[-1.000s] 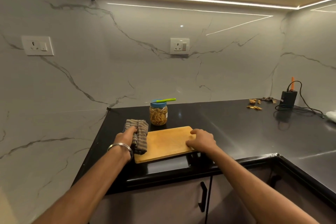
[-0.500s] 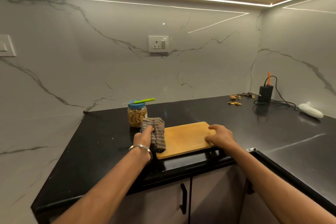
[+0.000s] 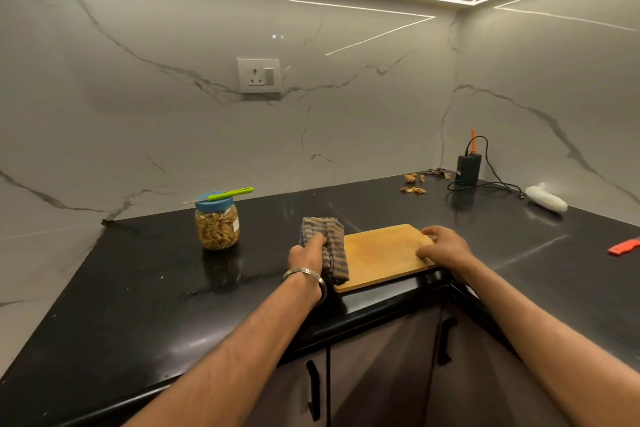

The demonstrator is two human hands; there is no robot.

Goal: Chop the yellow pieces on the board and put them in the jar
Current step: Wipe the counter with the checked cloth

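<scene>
Nearest the camera, two bare forearms are reaching over the front edge of the black worktop point(image 3: 138, 305), above dark cabinet doors point(image 3: 381, 374) with black handles. The left hand point(image 3: 306, 253), wearing a metal bangle point(image 3: 304, 276) at the wrist, is gripping a striped folded cloth point(image 3: 329, 246) that is lying over the left end of the wooden chopping board point(image 3: 381, 253). The right hand point(image 3: 445, 246) is resting on the board's right end, fingers curled over its edge and holding it. The board is lying flat at the worktop's front edge, between the two hands, and its bare surface is showing no yellow pieces.

Further back and to the left of the left hand, well apart from the board, the clear jar point(image 3: 217, 225) is standing upright with its blue lid point(image 3: 213, 203) on, filled with yellowish-brown pieces. A green-handled knife point(image 3: 230, 193) is lying across the lid.

Toward the back right corner, a few brown scraps point(image 3: 414, 184) are lying near a black box point(image 3: 468, 168) with a cable, and a white object point(image 3: 545, 199) is lying beside it. A red item point(image 3: 625, 247) is sitting at the right edge. Marble walls are rising behind, carrying a socket point(image 3: 259, 75) under strip lighting.
</scene>
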